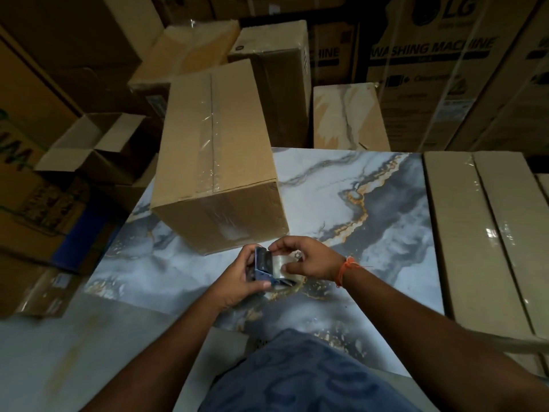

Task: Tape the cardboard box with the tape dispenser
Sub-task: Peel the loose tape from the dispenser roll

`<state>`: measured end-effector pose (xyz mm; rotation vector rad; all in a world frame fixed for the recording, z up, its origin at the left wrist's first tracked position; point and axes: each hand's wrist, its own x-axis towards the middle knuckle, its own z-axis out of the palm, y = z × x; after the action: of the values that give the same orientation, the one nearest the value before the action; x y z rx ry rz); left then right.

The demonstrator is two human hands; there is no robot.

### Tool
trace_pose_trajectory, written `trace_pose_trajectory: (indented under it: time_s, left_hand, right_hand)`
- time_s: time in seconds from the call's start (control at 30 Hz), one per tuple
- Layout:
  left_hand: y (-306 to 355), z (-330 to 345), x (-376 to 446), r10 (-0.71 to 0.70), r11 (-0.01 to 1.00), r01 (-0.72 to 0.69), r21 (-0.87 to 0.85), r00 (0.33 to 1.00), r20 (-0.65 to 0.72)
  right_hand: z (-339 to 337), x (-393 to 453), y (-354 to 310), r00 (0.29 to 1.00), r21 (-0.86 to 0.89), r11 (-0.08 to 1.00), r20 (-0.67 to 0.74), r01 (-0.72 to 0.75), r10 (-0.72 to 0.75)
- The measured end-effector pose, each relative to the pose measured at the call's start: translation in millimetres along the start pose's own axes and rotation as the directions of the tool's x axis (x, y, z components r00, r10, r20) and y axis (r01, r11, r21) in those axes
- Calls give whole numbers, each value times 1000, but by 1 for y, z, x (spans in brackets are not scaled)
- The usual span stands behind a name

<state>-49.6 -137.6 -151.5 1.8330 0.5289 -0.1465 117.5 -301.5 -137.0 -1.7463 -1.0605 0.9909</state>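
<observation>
A brown cardboard box lies on the marble-patterned table, its top seam covered by clear tape that runs down the near face. Just in front of it I hold a blue tape dispenser with a clear roll above the table. My left hand grips the dispenser's body from the left. My right hand pinches the clear roll and tape end with thumb and fingers. An orange thread is tied around my right wrist.
Two long flat taped cartons lie on the table's right side. An open empty box stands to the left. Stacked cartons, among them washing machine boxes, surround the table at the back and left.
</observation>
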Motion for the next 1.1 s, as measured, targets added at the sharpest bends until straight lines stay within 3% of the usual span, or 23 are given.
trace_pose_trajectory:
  time_s: [0.23, 0.53, 0.8, 1.1]
  left_hand:
    - [9, 4, 6, 2, 999, -4, -44, 1000, -28]
    - [11, 0, 12, -27, 996, 26, -88, 1000, -12]
    - [7, -4, 16, -13, 992, 13, -125, 1000, 0]
    - [8, -5, 19, 7, 999, -5, -45, 999, 42]
  right_hand:
    - [-2, 2, 6, 996, 12, 1000, -84, 17, -16]
    - [-2, 9, 16, 993, 182, 983, -121, 9, 13]
    - [-6, 19, 20, 996, 228, 974, -85, 11, 9]
    - [-8, 33, 13, 999, 321, 946, -32, 51, -43]
